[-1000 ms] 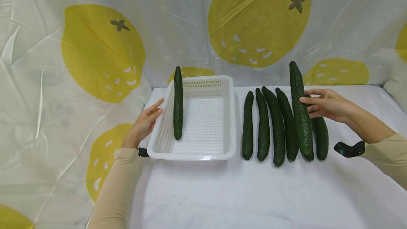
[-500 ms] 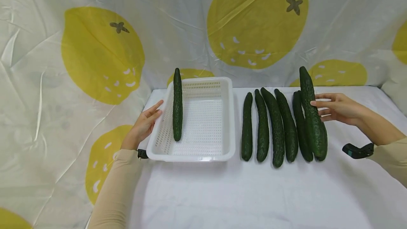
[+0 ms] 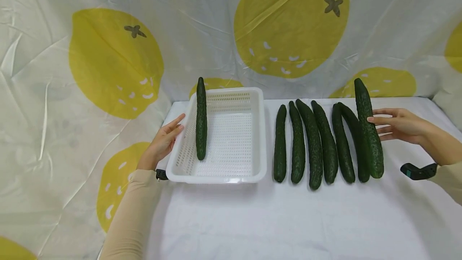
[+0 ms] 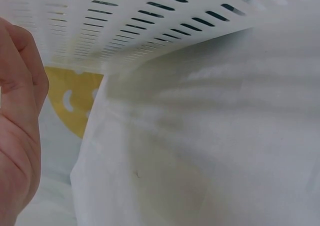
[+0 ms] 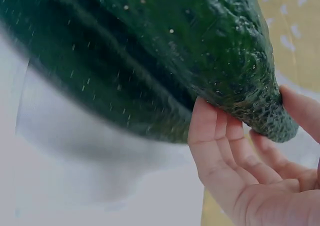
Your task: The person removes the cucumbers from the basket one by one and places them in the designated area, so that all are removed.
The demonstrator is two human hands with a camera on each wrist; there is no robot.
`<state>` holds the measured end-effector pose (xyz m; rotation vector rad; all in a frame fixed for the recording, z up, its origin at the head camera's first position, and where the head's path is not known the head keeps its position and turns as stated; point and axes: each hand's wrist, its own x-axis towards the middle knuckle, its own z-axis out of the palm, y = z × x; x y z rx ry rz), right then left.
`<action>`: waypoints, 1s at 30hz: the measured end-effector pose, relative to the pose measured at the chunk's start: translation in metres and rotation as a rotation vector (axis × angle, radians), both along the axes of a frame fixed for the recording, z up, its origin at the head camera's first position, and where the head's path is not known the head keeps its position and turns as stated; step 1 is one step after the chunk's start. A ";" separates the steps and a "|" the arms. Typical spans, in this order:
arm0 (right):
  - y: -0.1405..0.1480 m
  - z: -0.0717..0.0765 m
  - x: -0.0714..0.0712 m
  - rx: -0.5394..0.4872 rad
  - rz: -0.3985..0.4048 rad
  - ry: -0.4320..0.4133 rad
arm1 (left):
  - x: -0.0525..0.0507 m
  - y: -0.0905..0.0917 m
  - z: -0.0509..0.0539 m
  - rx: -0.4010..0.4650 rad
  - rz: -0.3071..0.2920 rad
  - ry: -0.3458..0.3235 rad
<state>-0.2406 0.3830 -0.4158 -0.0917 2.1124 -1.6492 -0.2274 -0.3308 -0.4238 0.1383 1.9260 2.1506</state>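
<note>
In the head view my right hand (image 3: pixel 402 125) pinches a long dark-green cucumber (image 3: pixel 371 139) between thumb and fingers, at the right end of a row. The right wrist view shows the fingers around the narrow end of this cucumber (image 5: pixel 220 51), with another cucumber (image 5: pixel 90 81) close beside it. My left hand (image 3: pixel 162 141) touches the left side of a white perforated plastic basket (image 3: pixel 262 135), its fingers fairly straight. One cucumber (image 3: pixel 201 123) stands lengthwise in the basket's left part, its far end over the back rim. The left wrist view shows the basket's slotted wall (image 4: pixel 145 21) above the cloth.
Several cucumbers (image 3: pixel 314 143) lie roughly parallel on the white tablecloth (image 3: pixel 288 220), right of the basket. A lemon-print curtain (image 3: pixel 202 23) hangs behind the table and along its left. A black wrist device (image 3: pixel 418 171) sits by the right sleeve.
My right hand has moved right with the cucumber, from over the row to its right end. Cucumbers it covered now show. The left hand and basket stay put.
</note>
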 end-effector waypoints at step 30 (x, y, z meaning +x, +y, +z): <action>0.039 -0.017 -0.001 0.046 -0.065 -0.133 | 0.002 0.002 -0.001 -0.007 0.017 0.022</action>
